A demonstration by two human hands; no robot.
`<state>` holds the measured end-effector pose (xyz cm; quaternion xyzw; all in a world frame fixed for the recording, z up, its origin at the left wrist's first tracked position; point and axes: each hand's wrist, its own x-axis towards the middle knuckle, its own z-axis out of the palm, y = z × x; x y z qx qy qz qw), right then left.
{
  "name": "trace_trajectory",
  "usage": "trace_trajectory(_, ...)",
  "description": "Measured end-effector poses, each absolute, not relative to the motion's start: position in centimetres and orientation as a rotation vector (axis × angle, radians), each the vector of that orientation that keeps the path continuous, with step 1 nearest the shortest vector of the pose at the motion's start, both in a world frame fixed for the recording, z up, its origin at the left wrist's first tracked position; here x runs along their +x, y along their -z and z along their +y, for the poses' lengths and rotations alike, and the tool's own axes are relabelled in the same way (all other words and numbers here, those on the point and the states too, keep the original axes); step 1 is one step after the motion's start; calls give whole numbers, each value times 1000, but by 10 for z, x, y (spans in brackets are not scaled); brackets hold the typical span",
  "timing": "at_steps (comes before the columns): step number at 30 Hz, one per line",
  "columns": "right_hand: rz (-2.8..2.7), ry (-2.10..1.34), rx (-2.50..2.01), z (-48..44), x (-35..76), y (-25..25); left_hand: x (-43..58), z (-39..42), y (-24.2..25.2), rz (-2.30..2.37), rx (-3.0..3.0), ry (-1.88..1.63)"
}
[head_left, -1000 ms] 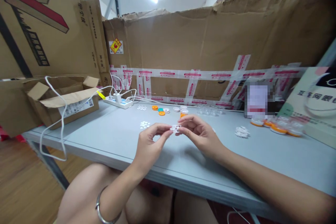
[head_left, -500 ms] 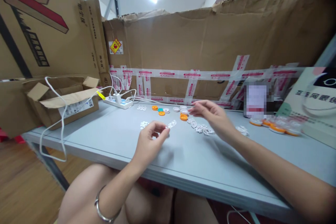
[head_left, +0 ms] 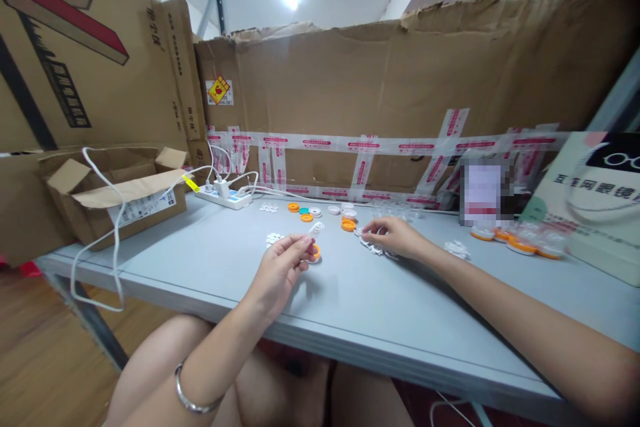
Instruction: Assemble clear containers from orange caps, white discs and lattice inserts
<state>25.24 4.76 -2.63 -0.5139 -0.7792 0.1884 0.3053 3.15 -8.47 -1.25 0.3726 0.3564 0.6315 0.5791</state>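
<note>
My left hand (head_left: 284,272) pinches a small white piece (head_left: 317,229) between thumb and fingers above the grey table (head_left: 330,320). An orange ring (head_left: 315,253) shows beside these fingertips; whether the hand holds it too is unclear. My right hand (head_left: 393,237) reaches down to a pile of small white pieces (head_left: 373,248), its fingers bent together over them, and what they grip is too small to name. Orange lids (head_left: 349,225), white lids (head_left: 349,215) and a teal one (head_left: 303,211) lie behind the hands.
A white power strip (head_left: 225,197) with cables is at the back left, beside an open cardboard box (head_left: 130,197). More white pieces (head_left: 457,250) and clear containers with orange bases (head_left: 521,246) lie right. A large cardboard wall (head_left: 320,87) stands behind.
My right hand has lowered onto the white pile. My left hand has turned, its white piece now more upright, and an orange ring now shows beside its fingers.
</note>
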Motion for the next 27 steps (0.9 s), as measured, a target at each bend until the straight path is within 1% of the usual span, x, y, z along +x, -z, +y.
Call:
trace_trajectory(9,-2038,-437,-1386,42,253,20,30,-85,15,827,909,-1444)
trace_trajectory(27,-1822,-614,-1282,55,266,18,30,-85,16,798,942,-1457)
